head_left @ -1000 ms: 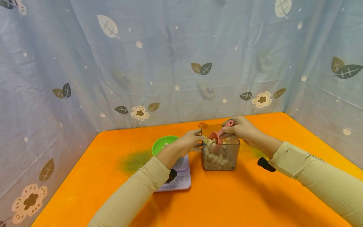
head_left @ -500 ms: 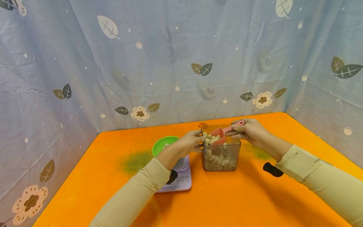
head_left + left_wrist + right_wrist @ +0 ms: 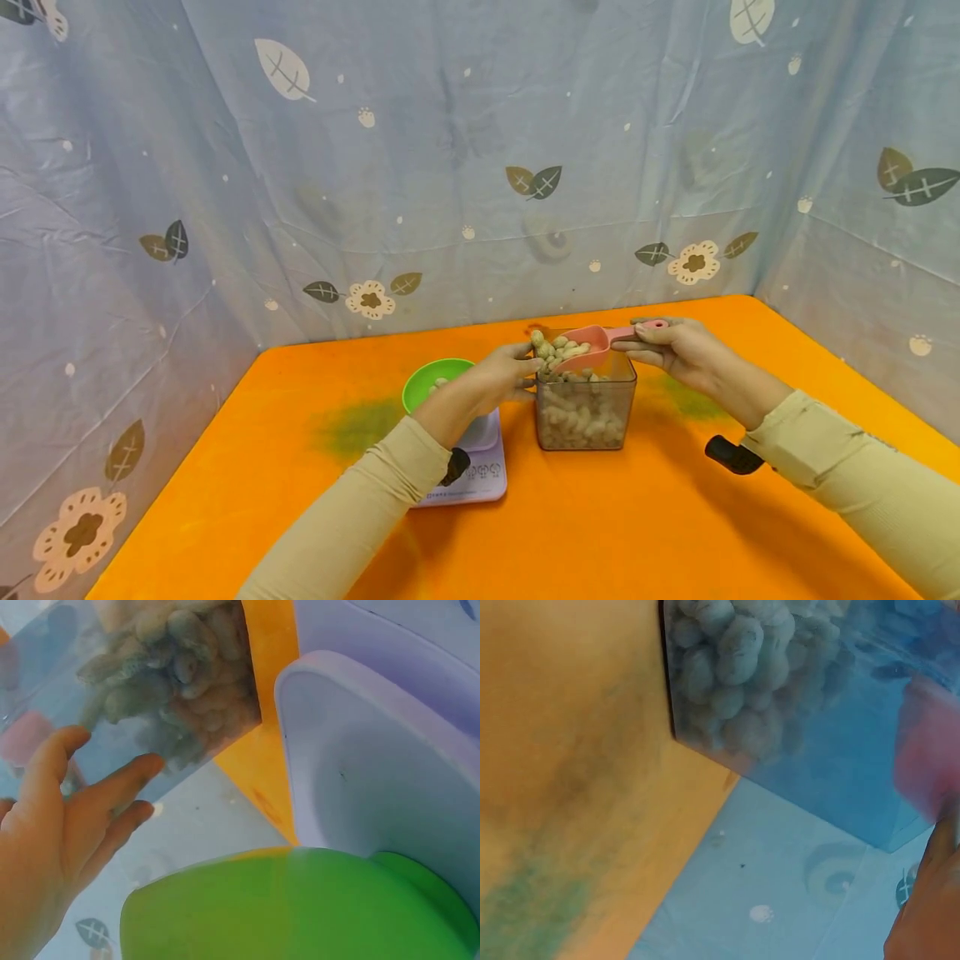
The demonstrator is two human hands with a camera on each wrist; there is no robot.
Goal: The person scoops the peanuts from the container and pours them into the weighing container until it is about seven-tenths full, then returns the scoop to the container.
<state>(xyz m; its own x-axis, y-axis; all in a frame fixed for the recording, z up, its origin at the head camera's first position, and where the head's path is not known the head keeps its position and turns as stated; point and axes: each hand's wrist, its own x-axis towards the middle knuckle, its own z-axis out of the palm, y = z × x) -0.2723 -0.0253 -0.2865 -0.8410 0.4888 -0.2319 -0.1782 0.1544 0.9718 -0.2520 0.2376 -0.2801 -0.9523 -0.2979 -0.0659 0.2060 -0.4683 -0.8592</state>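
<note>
A see-through, smoky-tinted square bin holds unshelled peanuts. My right hand pinches the handle of a pink scoop, whose bowl lies nearly level at the bin's mouth, heaped with peanuts. Only part of that hand and the blurred pink of the scoop show in the right wrist view. My left hand touches the bin's left wall with outstretched, spread fingers. Just beneath the left forearm is a green bowl with some peanuts in it, partly hidden by the arm.
The green bowl sits on a pale purple kitchen scale left of the bin. An orange cloth covers the table. Patterned blue-grey curtains rise behind and at both sides. Black wrist-camera parts stick out below the sleeves.
The scoop has risen from deep among the peanuts to the bin's mouth, tipping from steep to nearly level and filling. My right hand has moved right; the left hand stays against the bin.
</note>
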